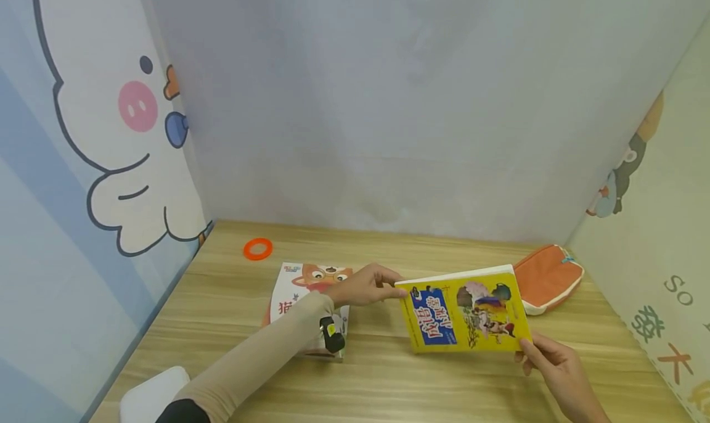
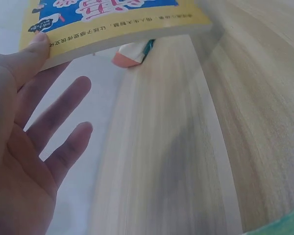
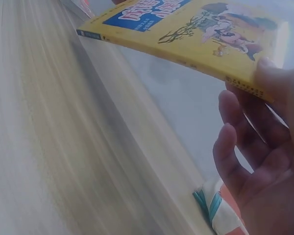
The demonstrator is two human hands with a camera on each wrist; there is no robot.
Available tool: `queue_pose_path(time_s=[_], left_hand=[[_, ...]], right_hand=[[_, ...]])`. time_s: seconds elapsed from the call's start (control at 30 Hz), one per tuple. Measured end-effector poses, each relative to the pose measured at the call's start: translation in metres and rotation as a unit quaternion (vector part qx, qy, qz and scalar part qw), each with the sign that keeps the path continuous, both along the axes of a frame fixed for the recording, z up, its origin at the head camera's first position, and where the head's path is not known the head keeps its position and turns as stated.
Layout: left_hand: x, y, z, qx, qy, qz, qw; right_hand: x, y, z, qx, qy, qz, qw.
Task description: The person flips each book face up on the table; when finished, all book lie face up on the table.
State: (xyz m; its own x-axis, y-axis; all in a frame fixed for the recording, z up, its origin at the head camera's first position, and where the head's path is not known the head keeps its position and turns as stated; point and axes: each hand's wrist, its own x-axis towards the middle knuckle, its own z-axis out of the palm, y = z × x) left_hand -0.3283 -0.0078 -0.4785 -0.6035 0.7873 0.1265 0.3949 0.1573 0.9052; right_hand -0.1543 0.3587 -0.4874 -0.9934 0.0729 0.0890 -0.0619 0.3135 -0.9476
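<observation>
A yellow book [image 1: 466,317] with a blue title panel is held above the table, tilted, its cover facing up. My left hand [image 1: 367,285] pinches its left upper corner; in the left wrist view the thumb [image 2: 35,46] lies on the cover and the other fingers spread below. At the lower right corner my right hand [image 1: 557,367] pinches the book, thumb on top, as the right wrist view also shows. Under my left forearm lies a white book [image 1: 288,281] with an orange cartoon animal, partly hidden by the sleeve.
An orange pouch [image 1: 549,278] with white trim lies at the back right, partly behind the yellow book. An orange ring [image 1: 246,249] sits at the back left. Near the front left is a white object [image 1: 155,392], cut off by the frame. Printed curtains surround the wooden table [image 1: 383,386].
</observation>
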Motion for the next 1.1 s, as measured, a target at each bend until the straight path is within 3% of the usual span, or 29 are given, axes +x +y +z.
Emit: queue_pose_path(time_s=[0.23, 0.4, 0.57, 0.7, 1.1], left_hand=[[0.0012, -0.0001, 0.0008, 0.019, 0.009, 0.004, 0.9998], [0.0029, 0.0011, 0.0001, 0.011, 0.028, 0.008, 0.9995], [0.0027, -0.0002, 0.0, 0.011, 0.017, 0.003, 0.9998], [0.002, -0.0013, 0.0011, 0.01, 0.006, -0.008, 0.9999], [0.002, -0.0041, -0.0014, 0.015, 0.006, -0.021, 0.9996]], right_hand=[[-0.0015, -0.0009, -0.0001, 0.004, 0.046, 0.009, 0.9989], [-0.0024, 0.0013, -0.0018, 0.009, 0.056, 0.049, 0.9972], [-0.0032, 0.0014, -0.0035, -0.006, 0.073, 0.078, 0.9943], [-0.0028, 0.001, -0.0026, -0.002, 0.084, 0.073, 0.9938], [-0.0018, 0.001, -0.003, 0.03, 0.056, 0.041, 0.9971]])
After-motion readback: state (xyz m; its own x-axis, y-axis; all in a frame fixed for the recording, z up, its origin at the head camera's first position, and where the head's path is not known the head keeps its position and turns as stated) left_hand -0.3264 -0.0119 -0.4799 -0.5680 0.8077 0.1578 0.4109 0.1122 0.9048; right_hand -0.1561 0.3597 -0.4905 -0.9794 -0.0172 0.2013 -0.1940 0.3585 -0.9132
